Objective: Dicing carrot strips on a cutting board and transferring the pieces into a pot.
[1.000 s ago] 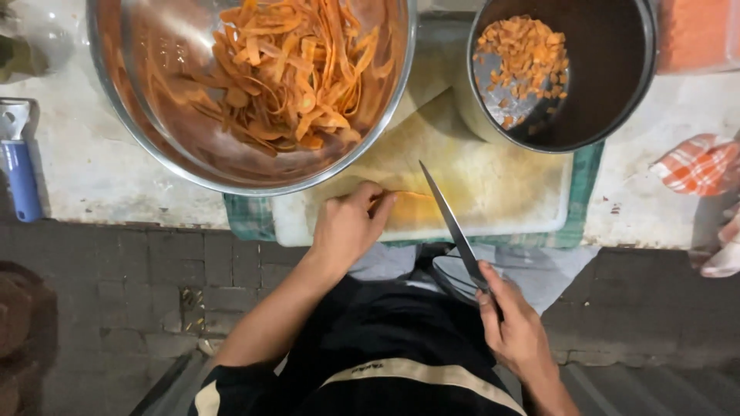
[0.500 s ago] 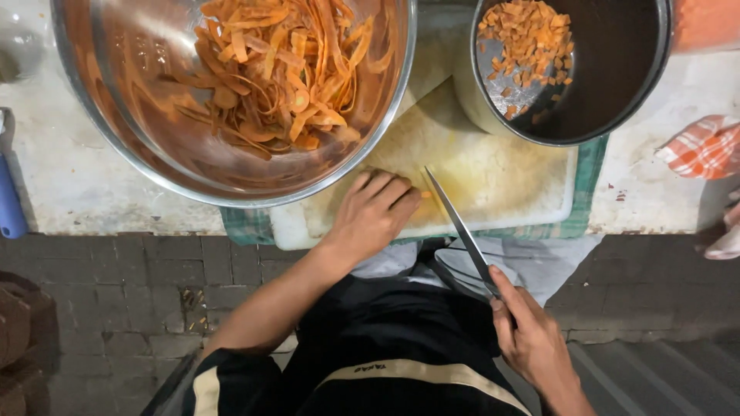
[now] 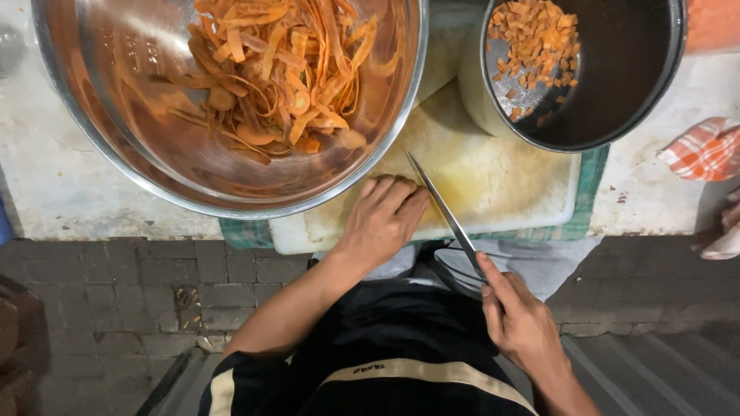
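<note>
The knife [image 3: 445,216] ran diagonally from the right hand [image 3: 520,320], whose fingers wrapped its handle, up across the cutting board [image 3: 493,181], its blade just beside the left hand [image 3: 383,219]. That hand's curled fingers pressed down, hiding whatever lay beneath.

Orange carrot strips [image 3: 270,77] fill a silver steel bowl [image 3: 154,169]; orange diced bits [image 3: 536,42] sit in a dark pot [image 3: 617,100]. The cutting board [image 3: 501,185] is pale yellow-white, over a green checked cloth [image 3: 590,192]. An orange-and-white plaid towel [image 3: 705,150] lies right.
</note>
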